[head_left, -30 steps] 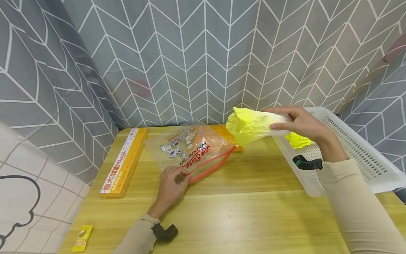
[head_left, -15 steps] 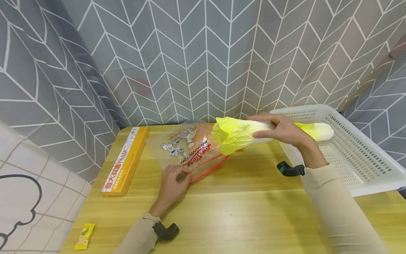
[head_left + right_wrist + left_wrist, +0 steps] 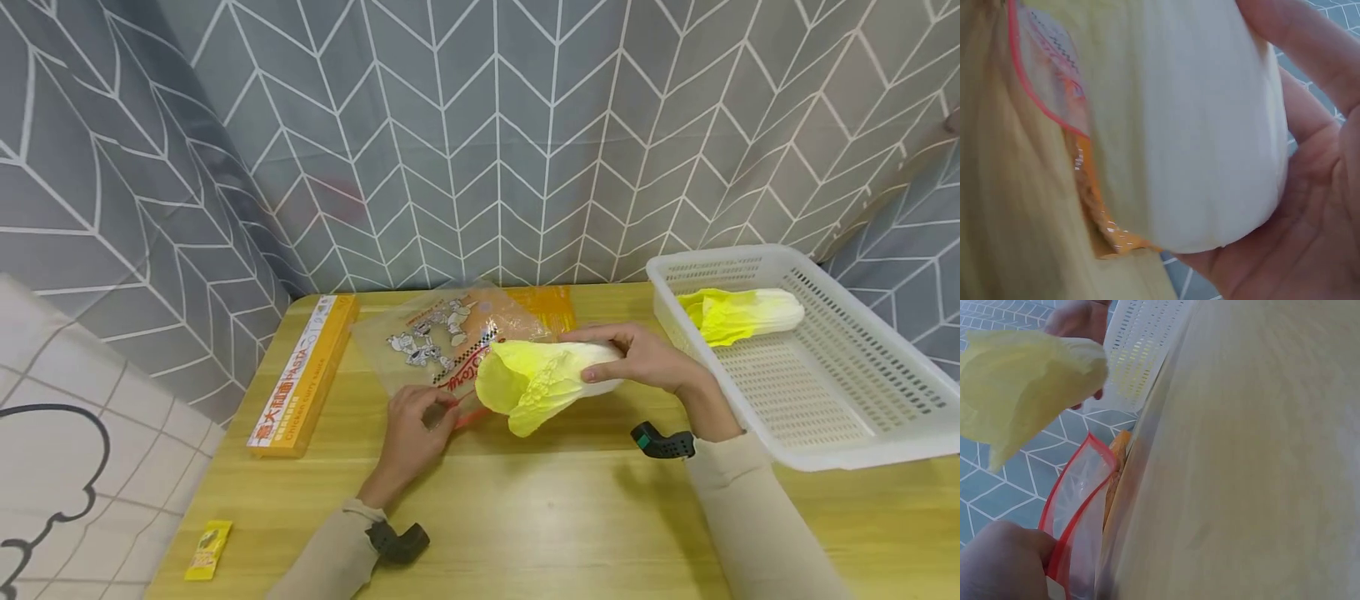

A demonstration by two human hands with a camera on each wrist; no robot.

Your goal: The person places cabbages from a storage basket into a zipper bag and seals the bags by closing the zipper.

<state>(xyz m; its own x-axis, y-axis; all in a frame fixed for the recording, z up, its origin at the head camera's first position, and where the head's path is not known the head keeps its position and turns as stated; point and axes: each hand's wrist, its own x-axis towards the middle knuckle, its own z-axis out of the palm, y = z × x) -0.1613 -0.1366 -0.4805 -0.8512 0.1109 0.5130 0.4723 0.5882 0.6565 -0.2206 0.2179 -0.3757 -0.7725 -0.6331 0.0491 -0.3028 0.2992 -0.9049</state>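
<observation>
My right hand [image 3: 648, 360] grips a napa cabbage [image 3: 551, 377] by its white base, with the yellow leafy end pointing left. The cabbage is held above the table, over the near edge of a clear zip bag [image 3: 427, 329] with cartoon print. At the bag's red-edged mouth, my left hand [image 3: 416, 429] pinches the rim. The left wrist view has the red rim [image 3: 1072, 519] parted, so the mouth gapes, and the cabbage [image 3: 1029, 387] is apart from it. In the right wrist view, the white base [image 3: 1210, 125] lies against my palm.
A white plastic basket [image 3: 840, 454] on the right holds another napa cabbage [image 3: 750, 315]. An orange packet [image 3: 551, 307] lies partly under the bag. To the left are a pasta box [image 3: 303, 379] and a small yellow sachet [image 3: 208, 550]. A patterned curtain [image 3: 480, 150] hangs behind the table.
My right hand has carried the cabbage left and toward me, away from the basket to the bag's mouth. My left hand keeps its pinch on the rim with little movement.
</observation>
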